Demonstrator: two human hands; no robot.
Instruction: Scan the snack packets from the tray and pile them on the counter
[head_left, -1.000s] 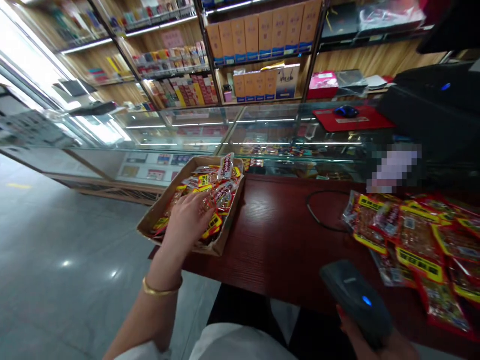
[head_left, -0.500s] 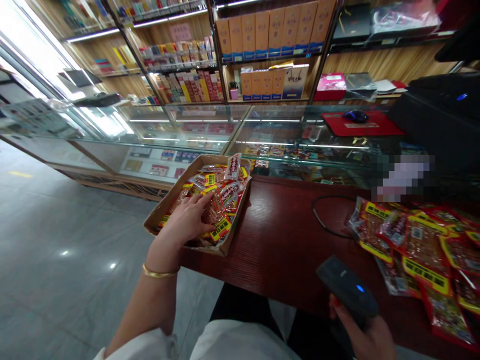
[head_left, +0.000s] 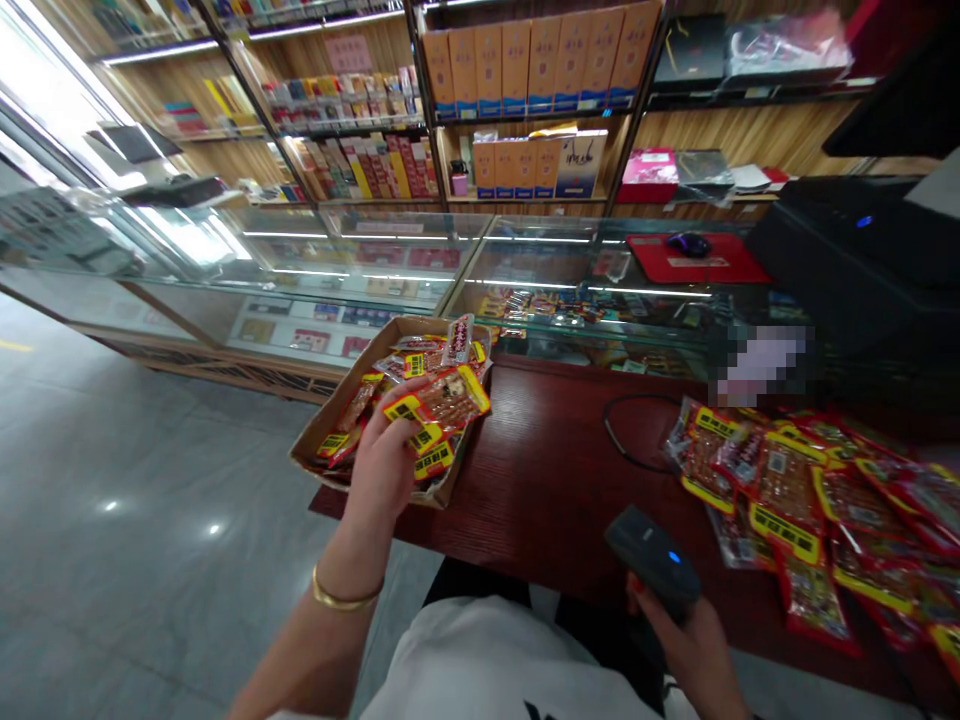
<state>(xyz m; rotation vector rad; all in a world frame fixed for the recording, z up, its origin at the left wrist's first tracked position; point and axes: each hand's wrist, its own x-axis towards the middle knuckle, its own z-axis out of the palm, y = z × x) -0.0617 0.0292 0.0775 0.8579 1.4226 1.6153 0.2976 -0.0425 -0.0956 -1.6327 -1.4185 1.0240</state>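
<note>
A snack packet (head_left: 454,398), clear with red and yellow ends, is pinched in my left hand (head_left: 386,450). It is tilted above an open cardboard box (head_left: 457,480) that holds more packets of the same kind. My right hand (head_left: 686,630) is wrapped round the grip of a dark handheld barcode scanner (head_left: 651,555) with a lit blue light, low over the front edge of the brown table (head_left: 540,450). Right of the scanner lies a heap of similar snack packets (head_left: 787,480), some overlapping.
A black cable (head_left: 611,425) loops across the table. Behind stands a glass display counter (head_left: 525,260) with a red mouse pad (head_left: 697,262) and mouse on top. Dark equipment (head_left: 840,260) rises at the right, and shelves of boxed goods (head_left: 517,65) line the wall.
My left hand was resting on packets in the box; now it has lifted one out and turned it. The view has shifted slightly, and my right hand still holds the scanner.
</note>
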